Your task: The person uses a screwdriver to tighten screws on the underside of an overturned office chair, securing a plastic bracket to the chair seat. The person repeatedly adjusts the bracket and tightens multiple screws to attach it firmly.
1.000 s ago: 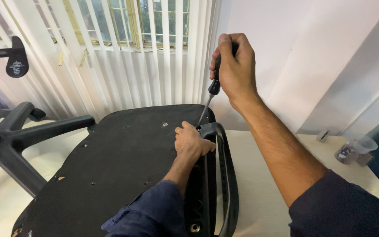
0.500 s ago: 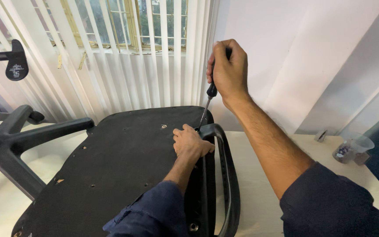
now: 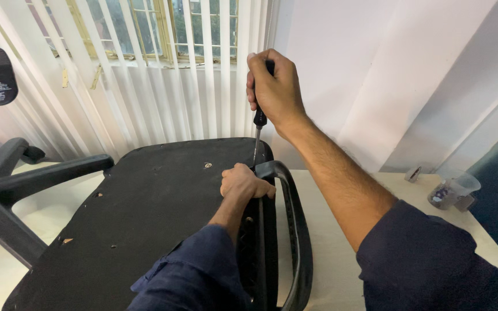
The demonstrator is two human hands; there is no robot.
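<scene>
An upturned black chair seat (image 3: 145, 213) lies across a pale table (image 3: 341, 253), its underside facing up. A black loop armrest (image 3: 295, 230) stands along its right edge. My left hand (image 3: 244, 183) is closed on the armrest's mounting end at the seat's far right corner. My right hand (image 3: 273, 86) is raised above it, fist shut round the handle of a black screwdriver (image 3: 257, 129). The screwdriver hangs upright with its tip reaching down to the spot right beside my left hand.
A black chair base (image 3: 12, 184) with spread legs lies at the left. White vertical blinds (image 3: 145, 75) cover a window behind. A small clear cup (image 3: 453, 190) stands at the table's right, next to a white wall.
The view has shifted slightly. My right hand has turned a little on the screwdriver handle; my left hand and the seat stay in place.
</scene>
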